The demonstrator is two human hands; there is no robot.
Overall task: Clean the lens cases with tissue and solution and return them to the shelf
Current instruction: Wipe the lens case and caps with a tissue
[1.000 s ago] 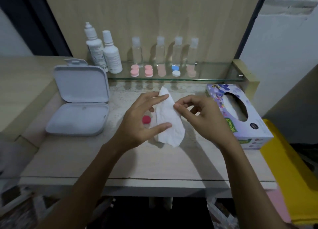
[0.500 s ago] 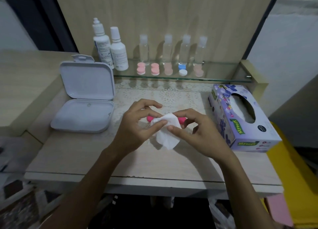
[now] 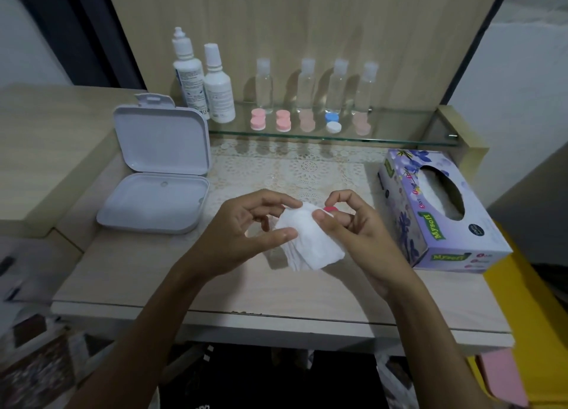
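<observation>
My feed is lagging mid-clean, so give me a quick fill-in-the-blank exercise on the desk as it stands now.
1. Both hands, left hand and right hand, hold a white ____ over the red lens case.
2. The lid of the white box stands ____.
3. The blue-and-white lens case sits on the glass ____.
4. The tissue box lies to the ____ of the hands.

Missing words: tissue; open; shelf; right

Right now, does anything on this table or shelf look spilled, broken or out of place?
Nothing stands out. The bottles and lens cases stand in a row on the glass shelf, and I see no spill. The white box lies open.
</observation>
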